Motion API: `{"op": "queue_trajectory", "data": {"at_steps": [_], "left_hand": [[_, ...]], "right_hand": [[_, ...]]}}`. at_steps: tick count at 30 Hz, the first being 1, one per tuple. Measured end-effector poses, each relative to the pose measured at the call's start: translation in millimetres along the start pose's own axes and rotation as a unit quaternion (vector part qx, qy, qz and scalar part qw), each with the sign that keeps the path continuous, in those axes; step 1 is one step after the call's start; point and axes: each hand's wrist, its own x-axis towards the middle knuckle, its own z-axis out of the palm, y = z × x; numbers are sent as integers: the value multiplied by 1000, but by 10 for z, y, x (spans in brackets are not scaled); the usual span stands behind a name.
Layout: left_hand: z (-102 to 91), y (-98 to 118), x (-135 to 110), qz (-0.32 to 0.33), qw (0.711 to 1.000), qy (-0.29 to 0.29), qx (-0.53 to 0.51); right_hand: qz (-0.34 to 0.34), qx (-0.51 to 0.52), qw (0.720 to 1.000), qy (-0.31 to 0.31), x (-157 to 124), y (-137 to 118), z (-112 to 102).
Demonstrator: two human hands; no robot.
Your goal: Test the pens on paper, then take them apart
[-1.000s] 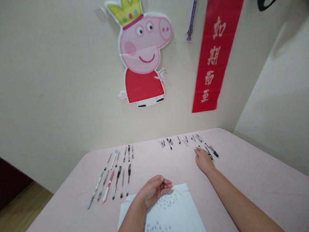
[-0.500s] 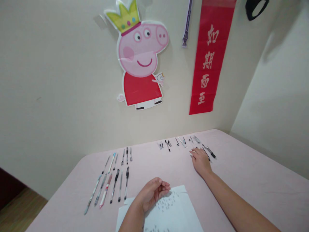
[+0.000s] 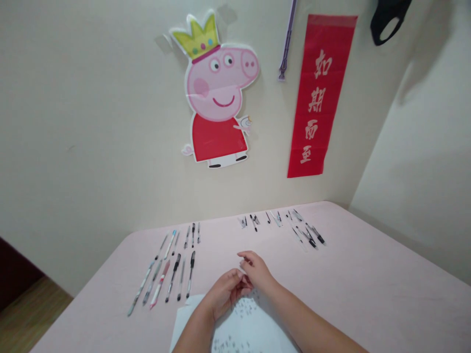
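My left hand point(image 3: 230, 292) is over the upper part of a white sheet point(image 3: 253, 333), its fingers curled together. Whatever it may hold is hidden. Close by, almost touching it, is my right hand point(image 3: 257, 269), with thumb and forefinger bent together. A tiny dark spot shows at its fingertips, too small to name. Small dark marks or bits cover parts of the sheet; I cannot tell which. To the left lie two rows of pens, among them a black-capped pen point(image 3: 190, 274) and a pink-and-white pen point(image 3: 160, 284).
Towards the back right lie small groups of pen parts point(image 3: 275, 218) and several black-capped pieces point(image 3: 311, 238). All lie on a pink-covered table point(image 3: 349, 274) against the wall. A cartoon pig cutout point(image 3: 221, 103) and a red banner point(image 3: 322, 98) hang above.
My right hand has drawn back from the pen parts at the right to beside my left hand. The left hand stays over the sheet. The view has tilted up slightly.
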Motion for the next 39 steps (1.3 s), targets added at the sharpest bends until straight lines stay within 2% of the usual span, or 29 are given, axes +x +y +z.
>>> {"op": "queue_trajectory", "data": {"at_steps": [3,5,13,18,23,26,28,32,34,37,39], "left_hand": [[15,-9,-41,-3,1000,1,1],[16,-15,-76,-1,1000,0,4],[32,-20,-185,-5,999,25,27],[4,-106,-112,18,997,52,58],[-102,-132,-5,67,979,106,160],[-164,-69,13,94,955,130,250],[-191,-8,10,112,926,145,330],[-203,102,4,140,832,183,504],[-199,127,9,143,796,191,557],[-208,114,18,143,775,191,586],[-228,87,18,146,769,193,592]], "right_hand": [[51,44,998,-14,-68,-1,129],[61,45,997,-18,-117,12,160],[-41,-52,997,-38,-245,-49,90],[-48,-59,996,-51,-236,-19,79],[-61,-61,995,-49,-203,-1,62],[-88,-108,990,-16,-160,-32,3],[-112,-164,980,-5,-126,-49,-46],[-128,-260,955,-54,-75,-40,-93],[-124,-284,947,-88,-49,-22,-85],[-115,-290,943,-115,10,-1,-89],[-103,-278,949,-106,54,4,-132]]}}
